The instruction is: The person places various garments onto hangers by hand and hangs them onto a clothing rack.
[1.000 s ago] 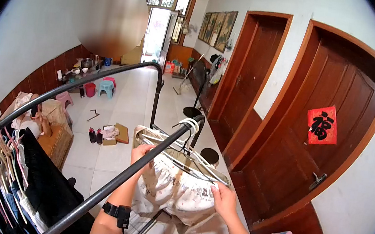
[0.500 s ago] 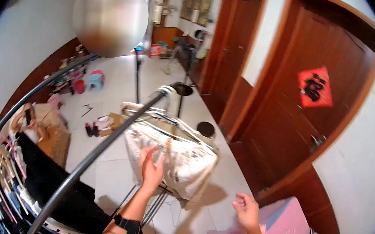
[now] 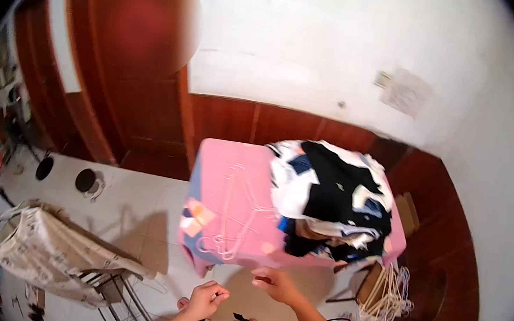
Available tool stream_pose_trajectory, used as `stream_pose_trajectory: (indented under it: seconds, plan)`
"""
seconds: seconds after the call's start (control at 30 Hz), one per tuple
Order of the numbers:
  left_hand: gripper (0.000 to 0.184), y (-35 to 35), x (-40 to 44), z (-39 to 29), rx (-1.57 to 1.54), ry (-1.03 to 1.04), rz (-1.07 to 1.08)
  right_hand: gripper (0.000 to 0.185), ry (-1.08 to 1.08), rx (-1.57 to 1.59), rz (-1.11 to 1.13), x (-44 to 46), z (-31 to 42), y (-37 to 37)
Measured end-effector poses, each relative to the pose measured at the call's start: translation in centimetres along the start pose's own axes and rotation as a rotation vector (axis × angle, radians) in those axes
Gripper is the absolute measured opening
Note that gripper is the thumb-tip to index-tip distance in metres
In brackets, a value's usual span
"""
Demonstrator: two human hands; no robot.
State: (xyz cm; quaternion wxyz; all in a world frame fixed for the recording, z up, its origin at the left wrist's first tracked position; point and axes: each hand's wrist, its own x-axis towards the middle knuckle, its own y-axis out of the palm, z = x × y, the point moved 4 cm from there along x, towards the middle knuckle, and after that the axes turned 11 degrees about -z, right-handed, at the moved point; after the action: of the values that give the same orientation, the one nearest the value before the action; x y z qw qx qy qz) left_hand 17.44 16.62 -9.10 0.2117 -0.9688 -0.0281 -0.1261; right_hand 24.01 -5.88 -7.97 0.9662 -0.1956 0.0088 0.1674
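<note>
My left hand [image 3: 206, 300] is low in front of my body, its fingers loosely curled and nothing visible in them. To its right, near the front edge of a table with a pink cloth [image 3: 218, 162], hangs my right hand [image 3: 277, 285], fingers bent but apart, also without anything in it. White clothes hangers [image 3: 233, 222] lie on the cloth. A heap of clothes [image 3: 340, 190], black, white and blue, covers the table's right part. At the lower left, a pale patterned garment [image 3: 50, 250] hangs on a rack, away from both hands.
A bunch of pale hangers [image 3: 389, 298] hangs at the table's right front corner, by a chair. Dark metal bars [image 3: 118, 300] stand at lower left. A round black stool [image 3: 85, 180] is on the tiled floor. Wooden doors [image 3: 129, 80] line the wall.
My view has swung right, from the clothes rack to the pink table. Both hands have moved away from the hanging garment, which now sits at the lower left.
</note>
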Motion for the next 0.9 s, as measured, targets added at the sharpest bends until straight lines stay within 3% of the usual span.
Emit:
stream_pose_trajectory:
  seconds: [0.1,0.3,0.5,0.63,0.7,0.9]
  plan:
    - [0.007,6.7,1.6,-1.3,-0.043,0.042,0.113,0.033,0.123,0.048,-0.112,-4.5,-5.0,-5.4]
    - [0.009,17.7,5.3,-6.1,-0.121,-0.026,0.344,0.034,0.288,0.144,-0.304,-10.9,-7.9,-14.7]
    - [0.011,23.3,12.4,-6.3,-0.089,0.188,0.469,0.035,0.366,0.227,-0.437,-11.4,-10.3,-18.5]
    - [0.009,25.8,20.2,-5.4,-0.074,0.186,0.384,0.036,0.348,0.144,-0.403,-9.0,-10.7,-20.7]
    - [0.007,27.2,24.6,-5.4,-0.004,0.247,0.245,0.036,0.343,0.110,-0.441,-7.7,-10.5,-22.6]
    - [0.007,32.3,36.3,-8.8,0.063,0.341,0.133,0.038,0.325,0.046,-0.516,-3.0,-8.9,-27.9]
